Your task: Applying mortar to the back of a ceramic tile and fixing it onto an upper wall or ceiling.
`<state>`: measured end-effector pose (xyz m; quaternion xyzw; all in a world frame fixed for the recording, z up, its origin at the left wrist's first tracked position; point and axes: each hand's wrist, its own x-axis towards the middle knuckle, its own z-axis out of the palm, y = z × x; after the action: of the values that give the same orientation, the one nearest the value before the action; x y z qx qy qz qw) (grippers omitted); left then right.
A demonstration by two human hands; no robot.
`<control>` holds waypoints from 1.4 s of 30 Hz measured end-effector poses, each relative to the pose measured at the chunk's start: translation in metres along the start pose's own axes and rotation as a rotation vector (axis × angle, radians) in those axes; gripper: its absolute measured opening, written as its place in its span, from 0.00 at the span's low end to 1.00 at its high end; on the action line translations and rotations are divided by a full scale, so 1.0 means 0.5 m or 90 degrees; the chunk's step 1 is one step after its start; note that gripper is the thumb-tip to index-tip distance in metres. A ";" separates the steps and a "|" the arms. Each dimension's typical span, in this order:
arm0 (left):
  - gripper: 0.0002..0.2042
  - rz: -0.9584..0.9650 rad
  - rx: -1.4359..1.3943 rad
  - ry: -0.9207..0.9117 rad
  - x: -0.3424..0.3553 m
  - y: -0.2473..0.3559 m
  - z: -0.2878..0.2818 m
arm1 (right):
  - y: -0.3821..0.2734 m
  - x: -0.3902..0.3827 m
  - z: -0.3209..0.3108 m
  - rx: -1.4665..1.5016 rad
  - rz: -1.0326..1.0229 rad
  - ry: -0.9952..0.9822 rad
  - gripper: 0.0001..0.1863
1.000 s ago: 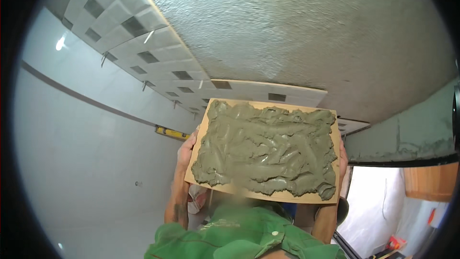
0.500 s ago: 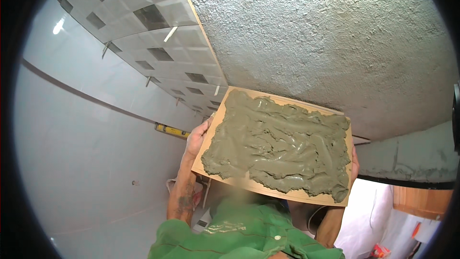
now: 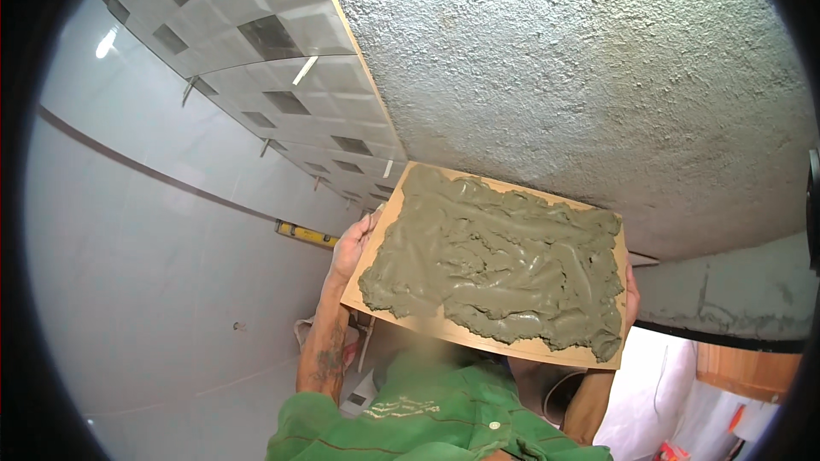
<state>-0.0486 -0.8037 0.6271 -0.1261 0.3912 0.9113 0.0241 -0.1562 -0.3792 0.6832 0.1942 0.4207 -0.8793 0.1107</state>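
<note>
A beige rectangular tile (image 3: 530, 353), back upward, carries a thick, uneven layer of wet grey-green mortar (image 3: 487, 265). My left hand (image 3: 346, 252) is closed on its left edge, thumb side showing. My right hand (image 3: 631, 286) grips the right edge, its fingers partly hidden by the tile. The tile is tilted, its upper left corner close to where grey patterned tiles (image 3: 222, 0) meet rough render (image 3: 581, 60); I cannot tell whether it touches either.
Small spacer pieces (image 3: 305, 70) stick out from the tiling. A white tiled wall (image 3: 171, 273) fills the left, with a yellow level (image 3: 303, 235) beside my left hand. At right are a grey ledge (image 3: 717, 290), a bright opening and a wooden cabinet (image 3: 743, 371).
The tile and both hands have shifted right in view from a second ago. The short tile strip above the held tile is now mostly hidden, and more rough render shows.
</note>
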 end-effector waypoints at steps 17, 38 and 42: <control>0.23 0.063 0.133 0.130 -0.008 -0.035 -0.007 | -0.043 0.049 -0.179 0.219 0.069 -0.231 0.22; 0.26 0.090 0.383 0.077 -0.014 -0.007 0.049 | 0.106 0.177 -0.307 0.209 0.024 -0.137 0.25; 0.24 -0.008 0.190 0.135 -0.016 -0.008 0.054 | 0.099 0.183 -0.301 0.055 -0.072 -0.171 0.25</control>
<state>-0.0460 -0.7809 0.6440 -0.2190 0.5219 0.8244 0.0069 -0.1836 -0.2950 0.5230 0.0552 0.3744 -0.9193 0.1078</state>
